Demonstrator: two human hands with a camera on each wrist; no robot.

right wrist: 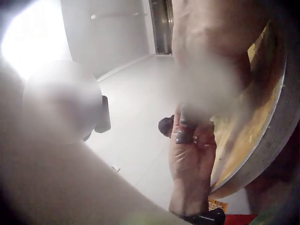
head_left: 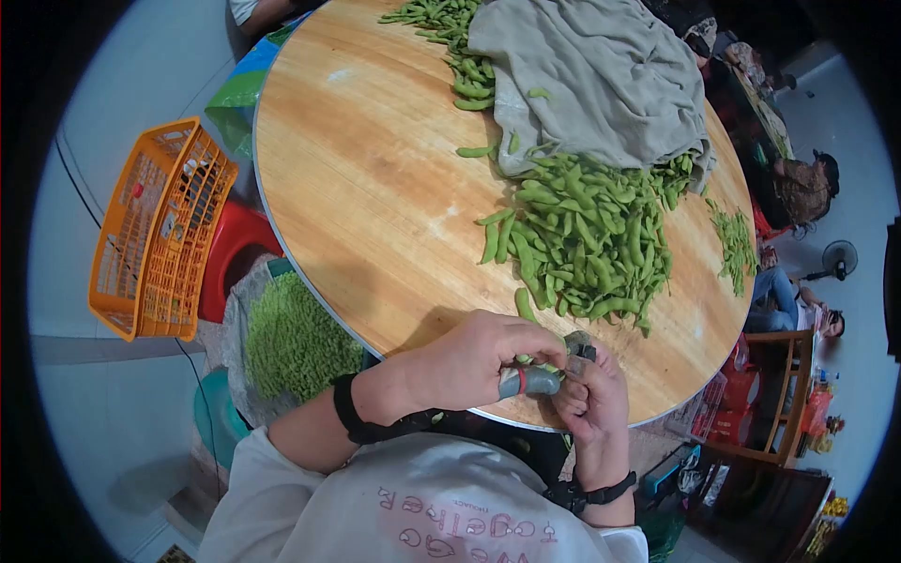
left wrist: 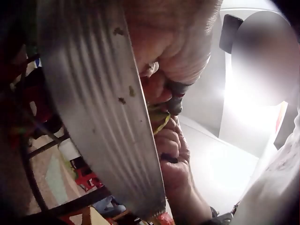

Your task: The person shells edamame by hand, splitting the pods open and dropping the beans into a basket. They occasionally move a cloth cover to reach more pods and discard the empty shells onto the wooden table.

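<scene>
My two hands meet at the near edge of a round wooden table. My left hand wears a grey thumb guard, and its curled fingers pinch a green bean pod. My right hand pinches the same pod from the other side. In the left wrist view the pod shows between both hands beside the table's metal rim. The right wrist view shows the left hand with dark finger covers. A big pile of pods lies just beyond my hands.
A grey cloth covers the far part of the pile. A smaller pod heap lies at the right edge. Left of the table are an orange basket, a red stool and a sack of shelled beans. A person sits at the right.
</scene>
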